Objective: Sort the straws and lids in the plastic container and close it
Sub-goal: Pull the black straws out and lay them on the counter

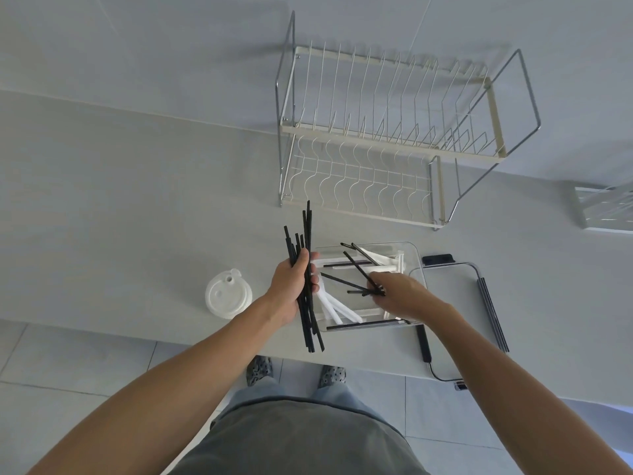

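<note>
A clear plastic container point(416, 255) sits on the white counter, holding loose black straws point(342, 264) and white straws point(337, 310). My left hand point(291, 291) is shut on a bundle of black straws point(306, 234), held upright at the container's left edge. Inside the container, my right hand point(397, 294) pinches black straws point(356, 265) that lie crossed. A stack of white cup lids point(227, 296) stands on the counter to the left. The container's clear lid point(476, 272), with black clips, lies to the right.
A two-tier wire dish rack point(390, 138) stands behind the container against the wall. A second rack point(606, 209) shows at the right edge. The counter's front edge runs just below the container, with tiled floor and my feet beneath.
</note>
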